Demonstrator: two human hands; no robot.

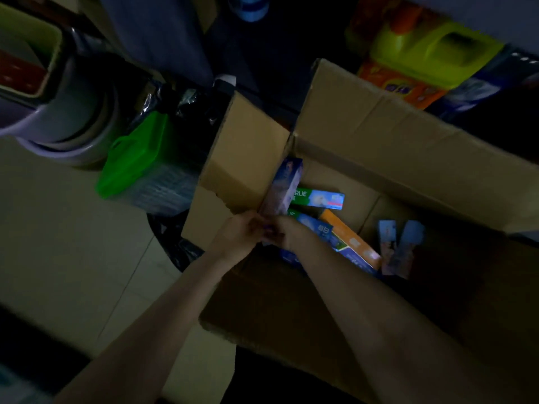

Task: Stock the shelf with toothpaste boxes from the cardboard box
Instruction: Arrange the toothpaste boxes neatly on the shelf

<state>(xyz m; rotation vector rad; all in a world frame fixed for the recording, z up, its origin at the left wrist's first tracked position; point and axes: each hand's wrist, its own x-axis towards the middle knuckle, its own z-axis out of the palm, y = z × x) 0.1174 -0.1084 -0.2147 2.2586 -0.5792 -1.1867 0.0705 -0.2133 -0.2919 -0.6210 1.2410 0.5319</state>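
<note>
Two bare forearms reach in from the bottom edge and meet over the near-left corner of the cardboard box (379, 135).

Left hand (242, 231): fingers curled round the lower end of a pale blue toothpaste box (281, 189), which stands up on end against the inner left wall of the carton.

Right hand (287, 231): closed on the same lower end from the other side; the two hands touch. The picture is dim and soft here, so single fingers cannot be told apart.

Cardboard box: open, flaps folded outward, standing on a pale tiled floor (58, 228).

Contents, lying loose on the bottom:
- green toothpaste box (319, 197), flat, just right of the held one;
- blue toothpaste box (316, 228), partly under the right wrist;
- orange toothpaste box (350, 239), slanted, touching the blue one;
- two light blue boxes (399, 247), side by side, near the right of the carton, apart from the others.

Surroundings:
- green plastic bag (137, 158), left of the carton;
- stacked grey basins (73, 112), far left;
- black plastic bag (175, 246), on the floor against the carton's left flap;
- yellow-green jug (431, 51) and orange packs (399, 86), beyond the far flap, upper right.

No shelf can be made out with certainty.
</note>
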